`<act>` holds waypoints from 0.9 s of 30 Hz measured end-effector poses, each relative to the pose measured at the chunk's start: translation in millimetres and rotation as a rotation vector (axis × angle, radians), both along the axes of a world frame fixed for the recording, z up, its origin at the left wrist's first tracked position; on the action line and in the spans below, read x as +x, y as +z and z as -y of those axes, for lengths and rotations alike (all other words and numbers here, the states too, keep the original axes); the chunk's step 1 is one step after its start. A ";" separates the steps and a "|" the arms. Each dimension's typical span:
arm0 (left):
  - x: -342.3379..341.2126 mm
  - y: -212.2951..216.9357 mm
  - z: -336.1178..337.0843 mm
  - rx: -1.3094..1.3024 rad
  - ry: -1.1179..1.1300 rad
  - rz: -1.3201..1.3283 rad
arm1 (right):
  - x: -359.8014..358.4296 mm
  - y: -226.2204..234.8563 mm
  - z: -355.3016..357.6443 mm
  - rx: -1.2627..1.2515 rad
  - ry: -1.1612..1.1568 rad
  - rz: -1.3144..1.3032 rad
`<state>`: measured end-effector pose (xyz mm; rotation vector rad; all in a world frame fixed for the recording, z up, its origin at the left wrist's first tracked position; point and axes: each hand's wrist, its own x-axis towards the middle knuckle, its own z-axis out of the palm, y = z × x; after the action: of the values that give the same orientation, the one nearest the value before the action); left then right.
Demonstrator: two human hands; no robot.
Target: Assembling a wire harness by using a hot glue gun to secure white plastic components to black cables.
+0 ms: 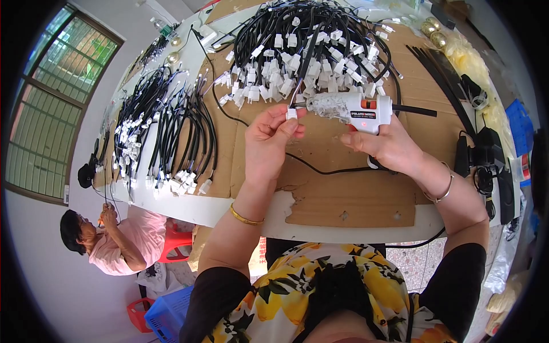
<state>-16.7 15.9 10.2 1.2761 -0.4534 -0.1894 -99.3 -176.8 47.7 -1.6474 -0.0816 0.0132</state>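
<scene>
My left hand [271,134] pinches a small white connector [291,114] at the end of a black cable, its thumb and fingers closed on it. My right hand [389,143] is wrapped round the handle of a white hot glue gun [369,114], which points left. The gun's nozzle reaches the connector's upper end; whether they touch I cannot tell. Clear dried glue coats the front of the gun, and a black glue stick [416,111] sticks out of its back. Just beyond both hands lies a large heap of black cables with white connectors [274,74].
More cable bundles [183,137] lie at the left. Black glue sticks [437,74], a yellowish plastic bag [469,63] and black adapters [486,151] line the right side. The gun's black cord [326,171] crosses the cardboard [354,208]. A person in pink [128,240] sits at the left.
</scene>
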 end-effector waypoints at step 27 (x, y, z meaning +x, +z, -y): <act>1.9 3.7 -3.7 -0.052 -0.083 -0.082 | 0.6 7.0 0.1 0.020 0.006 -0.026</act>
<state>-14.7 19.7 13.9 1.1949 -0.4384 -0.2973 -98.7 -176.9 54.8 -1.6263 -0.0667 0.0377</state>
